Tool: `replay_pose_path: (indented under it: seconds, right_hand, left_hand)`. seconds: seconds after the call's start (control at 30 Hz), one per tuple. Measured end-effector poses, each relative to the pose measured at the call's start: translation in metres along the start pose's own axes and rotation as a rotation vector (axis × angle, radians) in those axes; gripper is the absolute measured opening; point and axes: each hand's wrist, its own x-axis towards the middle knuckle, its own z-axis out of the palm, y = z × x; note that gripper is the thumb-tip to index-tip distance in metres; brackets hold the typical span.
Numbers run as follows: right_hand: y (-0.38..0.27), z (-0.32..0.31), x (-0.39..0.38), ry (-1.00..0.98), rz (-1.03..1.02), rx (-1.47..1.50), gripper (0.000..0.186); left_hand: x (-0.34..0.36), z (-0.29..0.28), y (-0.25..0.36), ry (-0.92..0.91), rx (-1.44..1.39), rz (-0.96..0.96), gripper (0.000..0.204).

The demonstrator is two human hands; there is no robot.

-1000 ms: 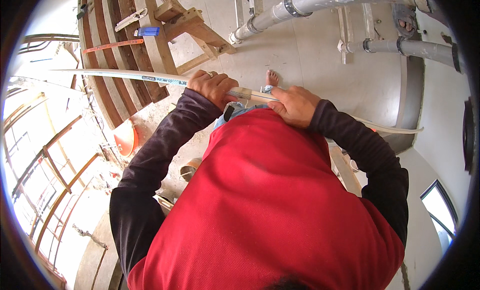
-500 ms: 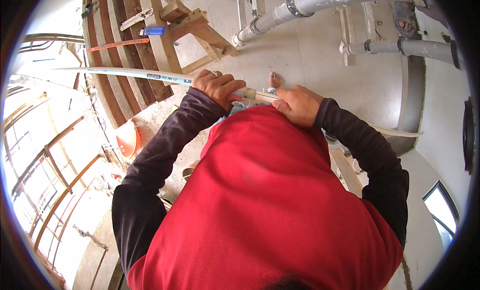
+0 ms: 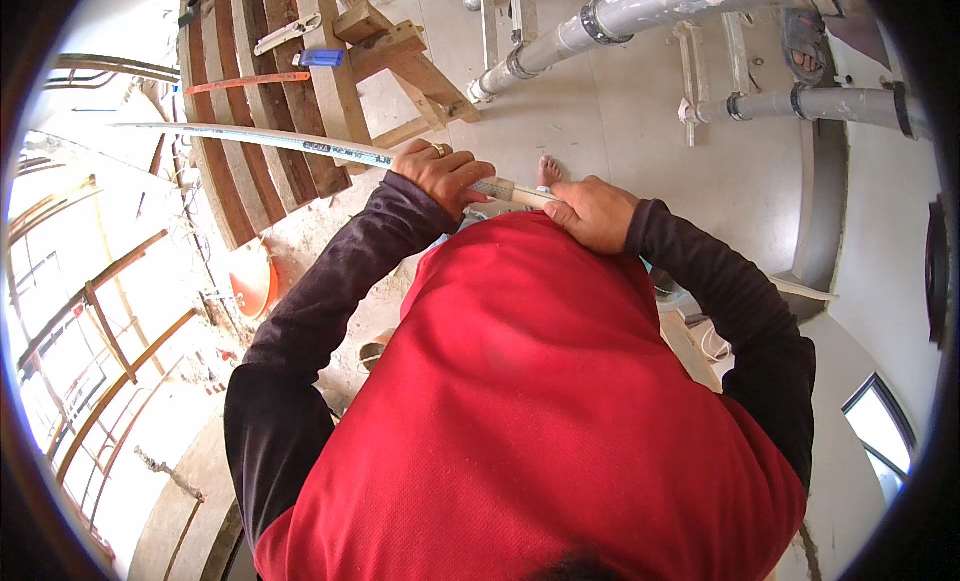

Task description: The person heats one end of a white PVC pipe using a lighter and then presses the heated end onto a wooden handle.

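Observation:
A long, thin white pipe or strip (image 3: 250,134) with printing crosses in front of my red-shirted body, bowed and reaching out to both sides. My left hand (image 3: 443,177) is wrapped over it left of centre, a ring on one finger. Just right of that, a short beige section (image 3: 530,196) shows on it, perhaps a sleeve or joint. My right hand (image 3: 590,212) grips there with the thumb along the strip, close against my body. The strip's right end (image 3: 808,289) shows beyond my right forearm.
A slatted timber bench (image 3: 272,131) at upper left holds a blue object (image 3: 320,58), an orange strip (image 3: 247,80) and a whitish tool (image 3: 287,33). Grey pipes (image 3: 660,6) on supports run at upper right, beside another person's sandalled foot (image 3: 805,51). An orange bucket (image 3: 253,279) lies left.
My left hand and the strip have shifted slightly to the right, both hands still holding it. The surroundings have shifted a little in view.

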Motion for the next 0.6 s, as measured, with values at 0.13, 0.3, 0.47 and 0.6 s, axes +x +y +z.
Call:
replay_pose_path:
  seconds: [0.13,0.3,0.47,0.6]
  right_hand:
    - [0.002,0.004,0.0,0.021,-0.01,-0.01,0.041]
    - [-0.001,0.009,-0.002,0.054,0.015,-0.057,0.043]
    - [-0.002,0.012,-0.003,0.056,0.025,-0.076,0.042]
    - [-0.006,0.01,-0.004,0.053,0.045,-0.101,0.042]
  left_hand:
    - [0.0,-0.001,0.0,-0.044,0.017,-0.007,0.032]
    - [0.018,-0.006,0.017,-0.242,-0.072,-0.069,0.038]
    - [0.025,0.001,0.021,-0.396,-0.004,-0.114,0.035]
    - [0.029,-0.002,0.024,-0.467,-0.017,-0.188,0.037]
